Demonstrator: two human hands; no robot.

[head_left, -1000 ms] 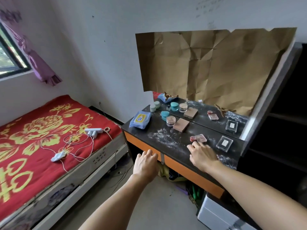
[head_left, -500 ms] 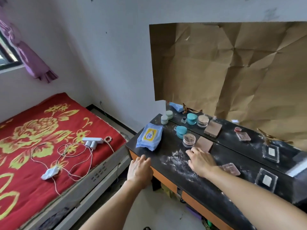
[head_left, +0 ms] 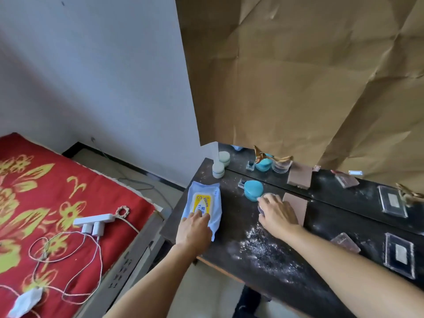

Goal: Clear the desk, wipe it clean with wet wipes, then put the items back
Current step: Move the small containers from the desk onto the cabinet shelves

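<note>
The black desk (head_left: 229, 246) is dusted with spilled white powder (head_left: 259, 244). A blue wet wipes pack (head_left: 204, 196) with a yellow label lies at its left end, and my left hand (head_left: 195, 228) rests flat on the pack's near end. My right hand (head_left: 277, 214) is cupped over a round clear jar (head_left: 261, 208), fingers curled round it, so most of the jar is hidden. A teal jar (head_left: 253, 190) stands just beyond those fingers. A brown square compact (head_left: 296, 206) lies right of my right hand.
A small white jar (head_left: 218, 169) stands at the back left. A pink case (head_left: 346, 243) and a clear square case (head_left: 400, 254) lie to the right. The mirror behind is covered with brown paper (head_left: 298, 76). A red bed (head_left: 23, 191) with a power strip (head_left: 94, 220) sits to the left.
I have come closer to the desk. My left hand moved from the desk's front edge onto the wipes pack. My right hand moved left along the desk and onto the clear jar.
</note>
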